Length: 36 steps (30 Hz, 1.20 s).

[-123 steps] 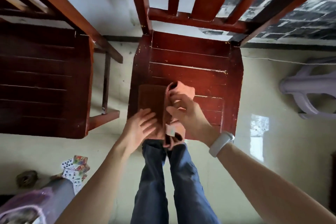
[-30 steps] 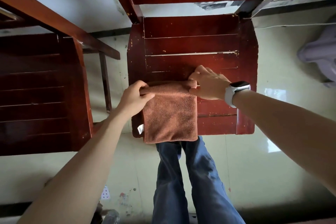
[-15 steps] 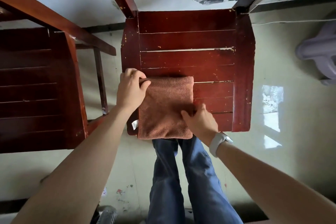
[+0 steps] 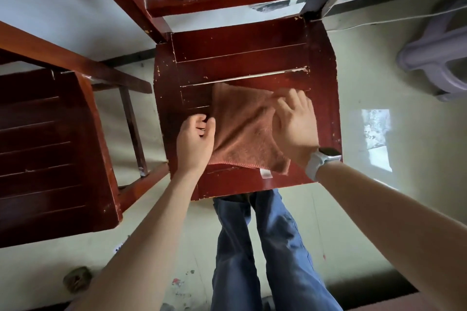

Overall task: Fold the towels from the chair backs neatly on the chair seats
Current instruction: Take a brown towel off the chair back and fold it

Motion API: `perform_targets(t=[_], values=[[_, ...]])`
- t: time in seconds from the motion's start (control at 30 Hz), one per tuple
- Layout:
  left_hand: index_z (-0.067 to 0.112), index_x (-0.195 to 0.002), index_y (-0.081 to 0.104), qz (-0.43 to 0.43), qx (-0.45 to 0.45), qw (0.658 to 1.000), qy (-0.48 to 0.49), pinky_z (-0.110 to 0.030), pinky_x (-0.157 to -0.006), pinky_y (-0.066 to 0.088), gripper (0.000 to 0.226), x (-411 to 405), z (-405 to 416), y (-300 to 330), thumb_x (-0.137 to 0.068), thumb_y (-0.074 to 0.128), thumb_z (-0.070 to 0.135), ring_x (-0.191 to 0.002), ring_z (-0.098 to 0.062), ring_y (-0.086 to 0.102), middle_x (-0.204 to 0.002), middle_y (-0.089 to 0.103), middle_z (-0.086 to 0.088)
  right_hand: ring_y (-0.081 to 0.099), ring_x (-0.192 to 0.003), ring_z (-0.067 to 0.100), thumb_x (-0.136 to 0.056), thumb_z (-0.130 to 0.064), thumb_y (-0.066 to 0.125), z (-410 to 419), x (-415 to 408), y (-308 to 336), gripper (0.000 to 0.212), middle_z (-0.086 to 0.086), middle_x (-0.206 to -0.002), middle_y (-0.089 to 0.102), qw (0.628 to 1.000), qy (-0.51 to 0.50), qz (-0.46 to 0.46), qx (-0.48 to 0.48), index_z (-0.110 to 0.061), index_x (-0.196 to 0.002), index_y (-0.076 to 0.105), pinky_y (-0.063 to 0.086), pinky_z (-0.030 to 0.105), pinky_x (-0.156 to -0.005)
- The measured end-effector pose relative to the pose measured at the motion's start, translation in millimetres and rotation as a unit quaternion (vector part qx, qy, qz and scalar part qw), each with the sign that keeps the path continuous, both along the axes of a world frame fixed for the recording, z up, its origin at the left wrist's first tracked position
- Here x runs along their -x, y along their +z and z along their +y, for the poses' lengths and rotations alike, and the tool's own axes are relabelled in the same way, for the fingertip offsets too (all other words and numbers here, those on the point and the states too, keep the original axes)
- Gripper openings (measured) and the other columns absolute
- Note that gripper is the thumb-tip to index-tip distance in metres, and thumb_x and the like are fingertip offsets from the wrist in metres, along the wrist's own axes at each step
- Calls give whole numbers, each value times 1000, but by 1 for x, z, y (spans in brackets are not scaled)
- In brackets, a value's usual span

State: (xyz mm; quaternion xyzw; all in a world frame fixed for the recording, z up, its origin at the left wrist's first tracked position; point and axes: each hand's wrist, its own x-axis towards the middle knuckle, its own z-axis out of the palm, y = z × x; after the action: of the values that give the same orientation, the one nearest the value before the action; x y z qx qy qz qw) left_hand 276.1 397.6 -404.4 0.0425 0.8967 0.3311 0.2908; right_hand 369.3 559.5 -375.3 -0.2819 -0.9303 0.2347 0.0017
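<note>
A folded brown towel (image 4: 242,129) is lying on the red chair seat (image 4: 242,58). The right hand (image 4: 295,124) is pressing flat on its right half; the left hand (image 4: 194,139) is pinching its left edge, fingers curled.

No text, brand, number or sign can be read anywhere in the view. The small white tag (image 4: 265,173) sewn to the near edge of the brown towel (image 4: 243,129) shows only faint marks, too small and blurred to make out. The watch (image 4: 326,154) on the right wrist has a dark face turned partly away, with nothing legible on it.
</note>
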Motion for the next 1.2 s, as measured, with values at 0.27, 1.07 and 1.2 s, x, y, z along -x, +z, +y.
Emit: perform_targets(t=[0.27,1.07,1.2], values=[[1,-107,49,137,74,985,-76,-37,-75,40,36,16,48,-22,-94,44,34,-98,-36,58,-105,62,-17,35,-134,35,-82,-25,50,-38,-28,-49,52,17,-144,39,988,94,-96,-72,-21,-133,46,19,62,-107],[8,-144,14,271,119,854,-427,-45,-113,15,60,7,20,-57,-94,26,38,-141,-24,0,-153,15,-12,27,-138,32,-86,-34,42,-13,-33,-77,58,14,-148,32,974,176,-64,-130,-22,-142,32,13,52,-113],[11,-145,11,262,115,860,-423,-44,-114,12,61,6,19,-57,-94,26,41,-141,-22,-2,-152,3,-6,21,-140,27,-89,-38,38,-14,-52,-78,57,8,-151,28,977,160,-73,-120,-26,-144,25,13,50,-114]])
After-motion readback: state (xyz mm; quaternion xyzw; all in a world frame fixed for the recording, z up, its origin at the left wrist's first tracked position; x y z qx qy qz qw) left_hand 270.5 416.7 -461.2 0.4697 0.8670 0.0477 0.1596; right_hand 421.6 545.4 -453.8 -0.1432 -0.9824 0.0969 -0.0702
